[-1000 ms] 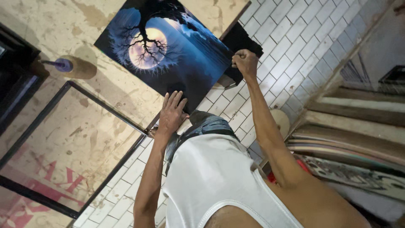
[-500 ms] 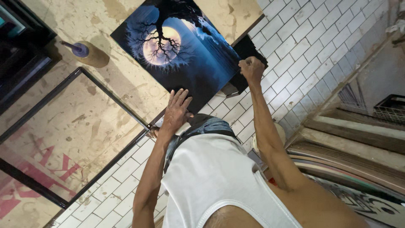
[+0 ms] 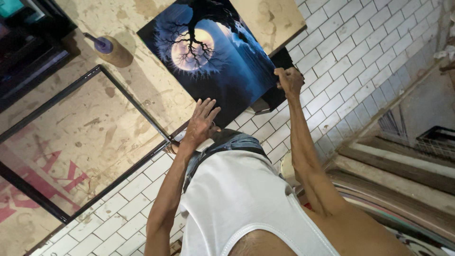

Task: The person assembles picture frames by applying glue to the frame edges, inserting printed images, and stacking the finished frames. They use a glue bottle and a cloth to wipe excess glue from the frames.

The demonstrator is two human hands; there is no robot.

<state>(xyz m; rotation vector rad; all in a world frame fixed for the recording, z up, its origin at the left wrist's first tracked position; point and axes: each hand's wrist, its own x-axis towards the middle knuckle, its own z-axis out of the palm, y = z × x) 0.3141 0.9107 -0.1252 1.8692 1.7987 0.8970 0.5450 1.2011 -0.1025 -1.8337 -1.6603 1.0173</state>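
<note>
A dark blue painting of a bare black tree against a glowing moon lies on a stained beige paper-covered surface. My left hand is open, fingers spread, resting at the painting's near edge. My right hand is closed in a fist at the painting's right corner, where a black backing sheet sticks out from under it. What exactly the fist grips is partly hidden. My white tank top and jeans fill the lower middle of the view.
A purple-capped can stands on a round tan roll at upper left. A black-framed panel with red marks lies at left. White tiles surround it; stone steps and a dark crate are at right.
The view has shifted, so the painting and hands sit a little higher and more to the right. My left hand's fingers have spread at the painting's edge. My right fist stays on the corner.
</note>
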